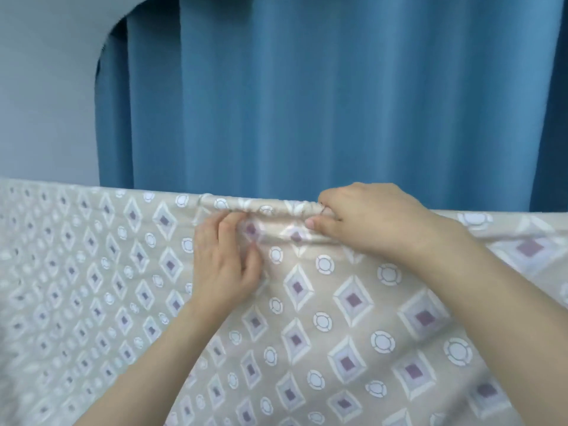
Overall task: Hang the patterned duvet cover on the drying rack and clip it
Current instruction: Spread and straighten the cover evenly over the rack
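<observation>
While draped over a hidden top bar, the beige duvet cover (338,302), soft and printed with diamonds and rings, bunches at its fold. Blue pleated curtain (307,103) and grey wall (46,103) behind. Left hand (226,265) pinches cloth below the fold; right hand (365,219) grips the gathered ridge.
</observation>
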`<control>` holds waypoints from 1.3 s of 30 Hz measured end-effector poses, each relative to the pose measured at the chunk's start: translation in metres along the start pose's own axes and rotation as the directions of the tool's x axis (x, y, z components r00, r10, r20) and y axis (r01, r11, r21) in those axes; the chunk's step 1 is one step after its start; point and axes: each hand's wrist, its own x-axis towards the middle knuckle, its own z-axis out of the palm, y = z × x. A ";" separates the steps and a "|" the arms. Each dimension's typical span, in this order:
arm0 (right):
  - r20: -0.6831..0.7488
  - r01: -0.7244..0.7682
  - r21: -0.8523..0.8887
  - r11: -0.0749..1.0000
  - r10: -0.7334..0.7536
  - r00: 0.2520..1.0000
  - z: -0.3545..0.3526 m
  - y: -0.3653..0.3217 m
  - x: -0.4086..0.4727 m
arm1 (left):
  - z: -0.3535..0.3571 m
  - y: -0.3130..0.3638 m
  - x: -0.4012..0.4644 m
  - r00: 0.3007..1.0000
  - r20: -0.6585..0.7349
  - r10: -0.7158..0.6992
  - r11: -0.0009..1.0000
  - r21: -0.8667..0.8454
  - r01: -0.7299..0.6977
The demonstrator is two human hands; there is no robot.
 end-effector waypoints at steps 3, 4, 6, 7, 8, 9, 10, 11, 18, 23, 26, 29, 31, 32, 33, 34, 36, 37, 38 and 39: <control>-0.022 0.051 -0.038 0.998 -0.051 0.998 0.009 -0.026 0.027 | -0.015 -0.033 0.004 0.990 -0.008 -0.140 0.987 0.076 0.140; -0.028 0.061 -0.040 0.997 -0.062 0.998 0.012 -0.035 0.036 | -0.019 -0.042 0.006 0.990 -0.007 -0.139 0.984 0.113 0.139; -0.041 0.083 -0.038 0.996 -0.084 0.996 0.017 -0.051 0.053 | -0.025 -0.055 0.012 0.991 -0.004 -0.136 0.978 0.157 0.135; -0.050 0.094 -0.032 0.995 -0.095 0.994 0.020 -0.058 0.061 | -0.027 -0.061 0.015 0.991 -0.018 -0.134 0.975 0.177 0.135; -0.057 0.101 -0.022 0.995 -0.102 0.993 0.022 -0.064 0.067 | -0.029 -0.067 0.018 0.990 -0.042 -0.135 0.970 0.199 0.141; -0.063 0.105 -0.013 0.994 -0.106 0.992 0.024 -0.071 0.073 | -0.030 -0.072 0.022 0.987 -0.068 -0.146 0.963 0.221 0.157; -0.071 0.108 -0.010 0.994 -0.108 0.992 0.026 -0.077 0.078 | -0.031 -0.077 0.025 0.982 -0.090 -0.165 0.952 0.246 0.183; -0.082 0.108 -0.014 0.994 -0.109 0.991 0.028 -0.081 0.082 | -0.030 -0.081 0.028 0.975 -0.102 -0.197 0.936 0.277 0.218; -0.139 0.075 -0.068 0.995 -0.084 0.987 0.043 -0.096 0.103 | -0.032 -0.116 0.049 0.995 -0.077 -0.060 0.915 0.394 0.086; -0.159 0.077 -0.068 0.995 -0.087 0.983 0.053 -0.119 0.125 | -0.035 -0.138 0.057 0.983 0.041 0.181 0.912 0.368 -0.184; -0.181 0.088 -0.048 0.995 -0.095 0.979 0.056 -0.134 0.136 | -0.038 -0.144 0.057 0.986 0.062 0.155 0.947 0.275 -0.167; -0.186 0.084 0.027 0.996 -0.078 0.980 0.056 -0.150 0.147 | -0.036 -0.144 0.032 0.995 0.102 0.013 0.999 0.037 -0.017; -0.209 0.088 0.043 0.995 -0.077 0.975 0.058 -0.163 0.155 | -0.038 -0.143 0.013 0.986 0.166 -0.010 0.994 -0.102 0.027; -0.221 0.092 0.036 0.995 -0.082 0.972 0.058 -0.170 0.160 | -0.040 -0.145 0.009 0.983 0.182 0.008 0.991 -0.133 0.016; -0.231 0.096 0.027 0.995 -0.087 0.969 0.060 -0.176 0.165 | -0.043 -0.149 0.008 0.982 0.188 0.036 0.989 -0.145 -0.009; -0.237 0.099 0.014 0.995 -0.093 0.967 0.061 -0.182 0.170 | -0.046 -0.156 0.011 0.981 0.184 0.068 0.990 -0.133 -0.043; -0.248 0.109 -0.022 0.994 -0.111 0.962 0.065 -0.194 0.182 | -0.054 -0.179 0.016 0.983 0.160 0.090 0.995 -0.054 -0.083; -0.257 0.112 -0.037 0.993 -0.118 0.959 0.067 -0.200 0.187 | -0.057 -0.193 0.018 0.987 0.147 0.064 0.998 -0.001 -0.065; -0.269 0.111 -0.049 0.993 -0.120 0.956 0.070 -0.206 0.193 | -0.061 -0.211 0.020 0.990 0.137 0.024 0.997 0.066 -0.034; -0.284 0.104 -0.058 0.993 -0.116 0.952 0.072 -0.211 0.197 | -0.065 -0.228 0.021 0.991 0.134 -0.012 0.988 0.154 -0.009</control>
